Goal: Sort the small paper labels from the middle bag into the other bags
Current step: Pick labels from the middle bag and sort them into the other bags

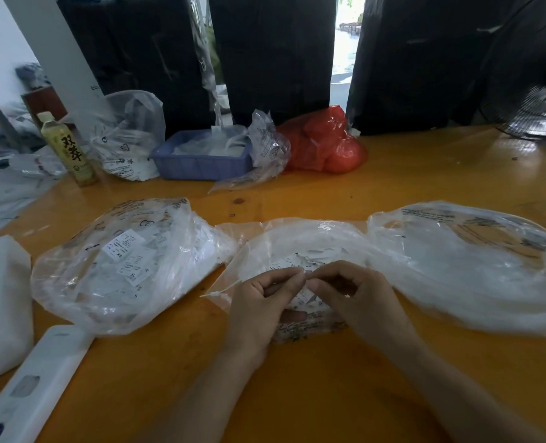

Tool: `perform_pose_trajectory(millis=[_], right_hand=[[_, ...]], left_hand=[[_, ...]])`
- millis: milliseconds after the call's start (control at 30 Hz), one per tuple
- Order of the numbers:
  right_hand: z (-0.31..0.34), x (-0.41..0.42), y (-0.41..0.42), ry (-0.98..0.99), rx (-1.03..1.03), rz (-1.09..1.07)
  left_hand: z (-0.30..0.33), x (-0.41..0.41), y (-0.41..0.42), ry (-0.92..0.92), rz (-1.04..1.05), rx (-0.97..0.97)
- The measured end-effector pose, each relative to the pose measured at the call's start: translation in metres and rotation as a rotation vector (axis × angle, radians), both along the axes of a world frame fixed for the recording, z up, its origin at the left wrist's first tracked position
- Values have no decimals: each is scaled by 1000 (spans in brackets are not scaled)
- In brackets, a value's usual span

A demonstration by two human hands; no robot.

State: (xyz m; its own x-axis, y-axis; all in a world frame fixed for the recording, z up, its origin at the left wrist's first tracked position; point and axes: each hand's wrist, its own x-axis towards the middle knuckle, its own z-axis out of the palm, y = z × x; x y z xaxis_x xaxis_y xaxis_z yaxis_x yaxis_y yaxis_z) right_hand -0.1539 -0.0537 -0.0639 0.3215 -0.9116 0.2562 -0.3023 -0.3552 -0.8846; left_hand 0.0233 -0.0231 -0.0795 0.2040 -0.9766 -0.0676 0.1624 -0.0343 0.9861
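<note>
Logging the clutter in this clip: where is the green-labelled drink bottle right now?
In the head view, the bottle stands upright at the far left of the table, just left of a crumpled clear bag and the blue tray.

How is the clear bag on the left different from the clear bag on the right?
The left bag shows many printed labels through the plastic; the right bag shows only pale white contents, no readable labels. The left bag bulges higher; the right bag lies flatter and wider. Both are clear plastic with print, resting on the orange table.
</note>
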Motion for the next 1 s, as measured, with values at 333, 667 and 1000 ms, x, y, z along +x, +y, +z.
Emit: perform_pose_trajectory(millis=[333,667,1000], right_hand=[[2,-5,-7,-140,-43,-193],[15,-95,-67,660,-157,-680],[0,-101,-75,901,-6,-608]], left_hand=[[8,6,1,-246,69,-146],[41,118,2,-1171,848,-218],[32,141,0,-1420,674,357]])
